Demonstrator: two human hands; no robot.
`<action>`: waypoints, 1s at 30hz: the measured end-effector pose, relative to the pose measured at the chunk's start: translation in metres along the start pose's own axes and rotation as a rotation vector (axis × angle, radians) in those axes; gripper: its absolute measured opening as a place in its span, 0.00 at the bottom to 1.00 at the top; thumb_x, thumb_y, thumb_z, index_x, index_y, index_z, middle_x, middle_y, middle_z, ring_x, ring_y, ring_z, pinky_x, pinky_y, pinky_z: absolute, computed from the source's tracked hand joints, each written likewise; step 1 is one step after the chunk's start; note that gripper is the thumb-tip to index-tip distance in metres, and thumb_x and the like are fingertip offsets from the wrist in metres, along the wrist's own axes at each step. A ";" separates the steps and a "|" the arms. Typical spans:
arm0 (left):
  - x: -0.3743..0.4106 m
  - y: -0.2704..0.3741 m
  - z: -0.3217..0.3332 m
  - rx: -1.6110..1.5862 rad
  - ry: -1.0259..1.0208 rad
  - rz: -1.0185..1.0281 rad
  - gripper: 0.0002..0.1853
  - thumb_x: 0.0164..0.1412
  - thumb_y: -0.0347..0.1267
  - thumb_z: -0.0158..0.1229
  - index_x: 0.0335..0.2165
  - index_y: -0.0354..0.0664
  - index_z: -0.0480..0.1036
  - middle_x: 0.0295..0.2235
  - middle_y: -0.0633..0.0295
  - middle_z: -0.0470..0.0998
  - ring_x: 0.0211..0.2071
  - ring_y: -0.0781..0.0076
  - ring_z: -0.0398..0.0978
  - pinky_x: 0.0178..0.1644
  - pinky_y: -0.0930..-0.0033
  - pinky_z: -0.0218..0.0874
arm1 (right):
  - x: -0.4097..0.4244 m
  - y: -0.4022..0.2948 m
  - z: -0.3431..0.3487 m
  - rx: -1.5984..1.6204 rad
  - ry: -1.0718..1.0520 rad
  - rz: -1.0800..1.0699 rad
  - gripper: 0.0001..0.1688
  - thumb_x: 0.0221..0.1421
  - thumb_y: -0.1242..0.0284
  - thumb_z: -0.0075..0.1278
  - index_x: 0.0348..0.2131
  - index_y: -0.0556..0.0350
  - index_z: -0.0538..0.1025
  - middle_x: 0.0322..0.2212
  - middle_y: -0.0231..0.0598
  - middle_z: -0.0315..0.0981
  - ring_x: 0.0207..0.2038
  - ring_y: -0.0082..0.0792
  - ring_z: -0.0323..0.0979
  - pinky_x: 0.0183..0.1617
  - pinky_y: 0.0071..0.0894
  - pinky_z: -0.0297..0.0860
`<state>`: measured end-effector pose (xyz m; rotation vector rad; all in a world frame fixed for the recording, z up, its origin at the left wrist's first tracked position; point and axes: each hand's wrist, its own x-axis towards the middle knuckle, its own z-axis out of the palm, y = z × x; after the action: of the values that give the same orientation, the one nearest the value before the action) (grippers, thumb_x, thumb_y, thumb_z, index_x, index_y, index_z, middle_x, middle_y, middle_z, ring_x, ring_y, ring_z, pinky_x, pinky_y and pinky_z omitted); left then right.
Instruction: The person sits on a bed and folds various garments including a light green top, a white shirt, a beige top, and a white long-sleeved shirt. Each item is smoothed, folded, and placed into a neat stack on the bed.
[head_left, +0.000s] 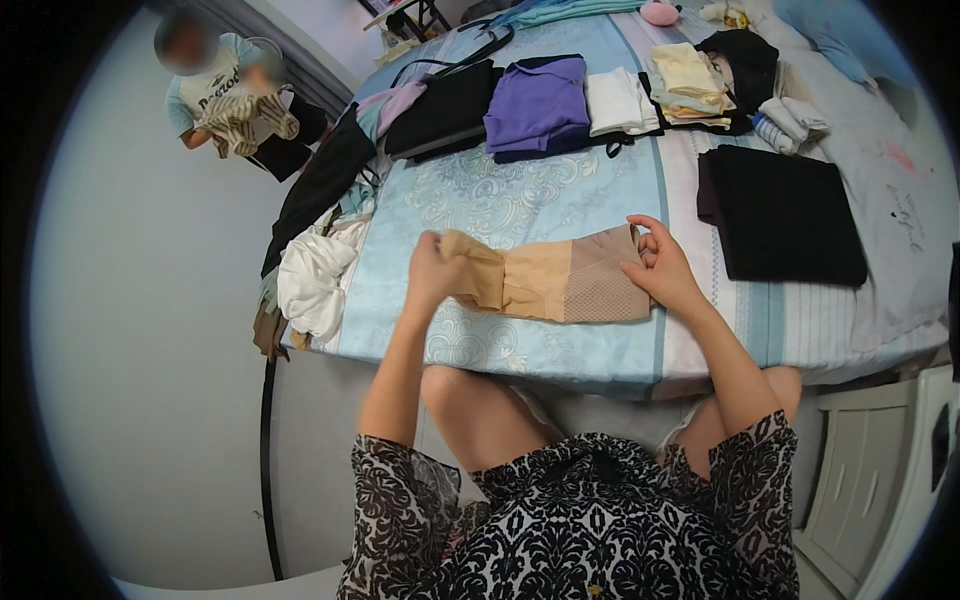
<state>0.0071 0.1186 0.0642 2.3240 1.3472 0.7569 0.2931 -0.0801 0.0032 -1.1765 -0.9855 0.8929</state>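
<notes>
A beige stretch garment (536, 279) with a mesh-patterned taupe section lies lengthwise across the near part of the bed. My left hand (439, 274) grips its left end, where the fabric is bunched and lifted. At the opposite end, my right hand (660, 266) pinches the taupe edge between thumb and fingers. A crease runs across the beige part beside my left hand. To the left, a crumpled white cloth (315, 281) sits at the bed's corner. A folded black garment (784, 214) rests to the right of my right hand.
Along the far side run folded stacks: black clothes (442, 109), a purple top (538, 105), white cloth (616, 101) and pale yellow pieces (686, 71). Rolled socks (791, 124) lie nearby. Another person (232, 97) stands far left holding striped fabric. A white cabinet (862, 457) is at right.
</notes>
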 end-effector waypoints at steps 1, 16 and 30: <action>-0.004 0.028 0.005 0.019 -0.021 0.016 0.20 0.41 0.29 0.57 0.37 0.32 0.65 0.28 0.51 0.74 0.28 0.62 0.73 0.31 0.67 0.65 | 0.001 0.003 -0.002 0.008 0.009 -0.006 0.35 0.42 0.85 0.49 0.52 0.57 0.59 0.27 0.33 0.63 0.23 0.16 0.61 0.26 0.14 0.59; -0.041 0.073 0.045 -0.083 -0.025 0.020 0.28 0.44 0.37 0.65 0.40 0.31 0.66 0.30 0.49 0.72 0.29 0.62 0.73 0.30 0.66 0.64 | 0.006 0.016 -0.008 -0.039 0.077 -0.003 0.36 0.42 0.81 0.52 0.52 0.59 0.58 0.26 0.37 0.65 0.25 0.21 0.65 0.29 0.18 0.63; -0.048 0.109 0.057 -0.638 -0.141 -0.128 0.22 0.47 0.22 0.58 0.44 0.31 0.63 0.38 0.57 0.73 0.38 0.71 0.72 0.43 0.71 0.64 | 0.010 -0.041 0.025 0.004 0.170 -0.147 0.48 0.40 0.85 0.51 0.58 0.53 0.47 0.35 0.43 0.68 0.36 0.28 0.70 0.39 0.25 0.66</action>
<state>0.0972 0.0214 0.0644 1.7359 0.9920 0.8169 0.2753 -0.0696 0.0475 -1.1410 -0.9185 0.6663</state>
